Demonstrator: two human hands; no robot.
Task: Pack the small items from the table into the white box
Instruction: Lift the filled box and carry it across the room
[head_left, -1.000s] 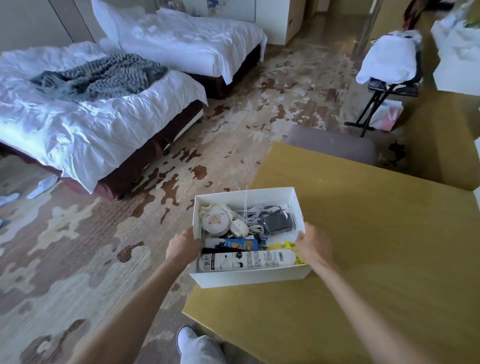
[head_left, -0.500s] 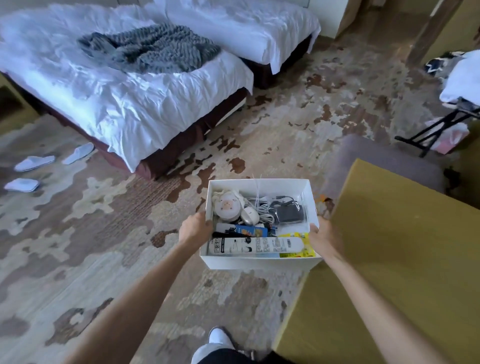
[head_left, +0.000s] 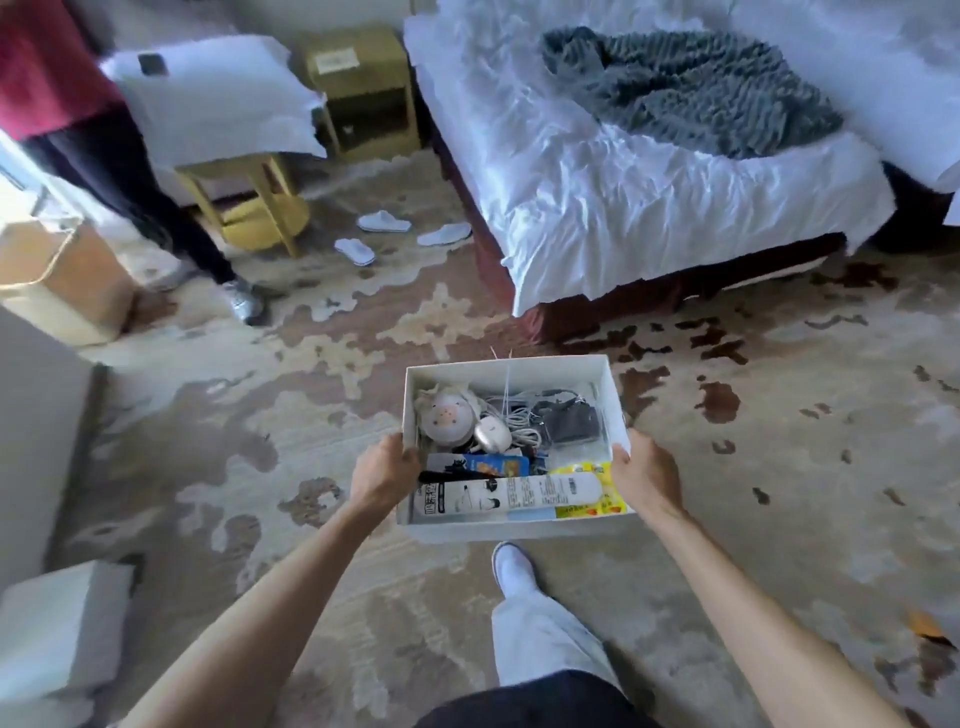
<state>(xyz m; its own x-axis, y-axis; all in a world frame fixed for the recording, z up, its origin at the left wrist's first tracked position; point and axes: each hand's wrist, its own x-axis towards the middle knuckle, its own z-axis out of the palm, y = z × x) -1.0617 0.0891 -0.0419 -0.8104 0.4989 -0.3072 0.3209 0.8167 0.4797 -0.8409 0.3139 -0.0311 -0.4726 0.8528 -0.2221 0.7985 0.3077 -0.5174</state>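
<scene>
Left hand (head_left: 384, 475): mine, gripping the box's 9 o'clock wall, thumb over the rim.
Right hand (head_left: 647, 478): same grip, 3 o'clock wall.
White box (head_left: 514, 530): in the air over the carpet (head_left: 260, 467), bed (head_left: 623, 197) at 12.
Change: a second ago it sat on the table edge. Now the table is out of view. Reads as packing done, carry phase.
Box count: 1 round pink gadget (head_left: 447, 421), 1 cable bundle (head_left: 514, 415), 1 dark pouch (head_left: 569, 423), 1 long white pack (head_left: 514, 496), 1 blue pack (head_left: 493, 465), 1 yellow packet (head_left: 597, 488).
Floor, 11 o'clock: 3 slippers (head_left: 384, 222).
</scene>
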